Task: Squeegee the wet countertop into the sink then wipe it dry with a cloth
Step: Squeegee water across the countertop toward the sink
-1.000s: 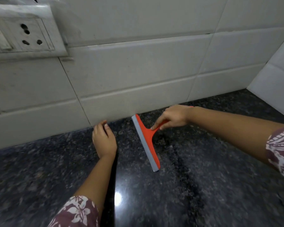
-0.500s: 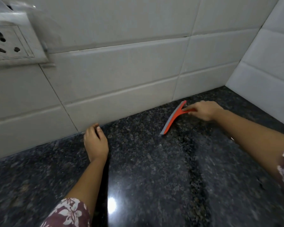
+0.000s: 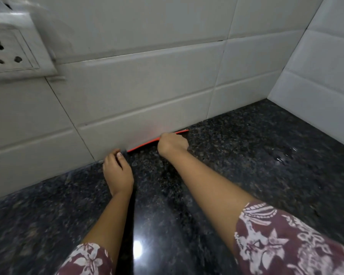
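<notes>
The right hand (image 3: 172, 144) holds the red squeegee (image 3: 147, 145), which lies long against the wall, just past its fingers. The left hand (image 3: 118, 173) rests flat nearby, holding nothing.

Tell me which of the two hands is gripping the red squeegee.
The right hand. It is closed around the squeegee, held along the foot of the tiled wall. The left hand rests flat on the countertop, holding nothing.

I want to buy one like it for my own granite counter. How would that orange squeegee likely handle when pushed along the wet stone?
The orange squeegee looks thin and plastic, so probably light. The right hand steers it alone against the wall tiles, suggesting a stiff frame. Droplets on the countertop suggest it glides readily.
</notes>
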